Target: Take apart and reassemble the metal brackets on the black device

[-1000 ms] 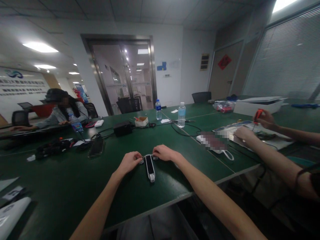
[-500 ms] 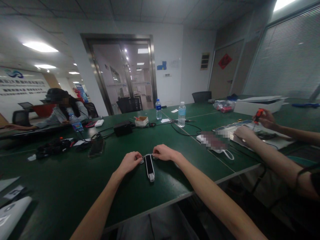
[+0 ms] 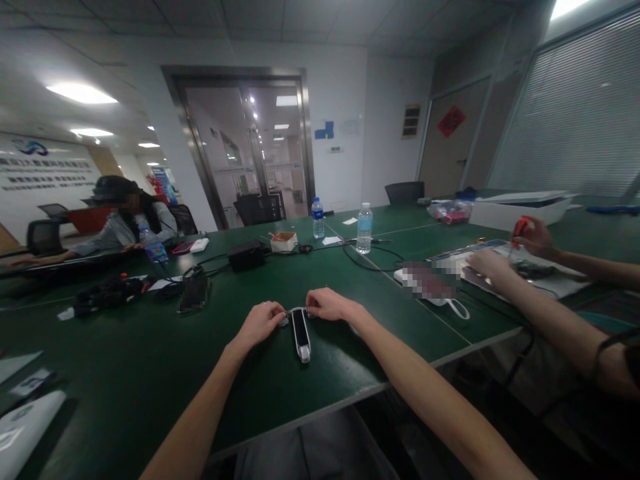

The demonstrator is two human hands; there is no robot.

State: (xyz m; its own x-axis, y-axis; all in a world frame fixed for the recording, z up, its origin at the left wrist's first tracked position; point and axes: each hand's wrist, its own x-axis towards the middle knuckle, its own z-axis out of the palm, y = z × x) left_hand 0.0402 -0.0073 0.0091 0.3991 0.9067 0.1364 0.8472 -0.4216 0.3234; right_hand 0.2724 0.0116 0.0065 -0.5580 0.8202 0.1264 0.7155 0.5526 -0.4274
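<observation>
In front of me on the green table (image 3: 240, 393) lies a slim white device with a long black face (image 3: 301, 333), its narrow whitish end towards me. My left hand (image 3: 263, 319) is at the left of its far end, thumb and fingers pinched together. A small pale piece (image 3: 284, 322) shows under those fingertips. On the other side of the same end, my right hand (image 3: 326, 304) is closed too, its fingertips close against the device's corner. What either pinch holds is too small and too covered to name.
Two water bottles (image 3: 365, 228) stand beyond my hands, near a small open box (image 3: 283, 241) and a black box (image 3: 246, 255) with cables. At the right, a co-worker's hand (image 3: 534, 237) holds a red-handled screwdriver (image 3: 521, 227). Another person (image 3: 135, 217) sits at the far left.
My hands stay pinched at the device's far end, with hardly any movement. The whole view has shifted very slightly.
</observation>
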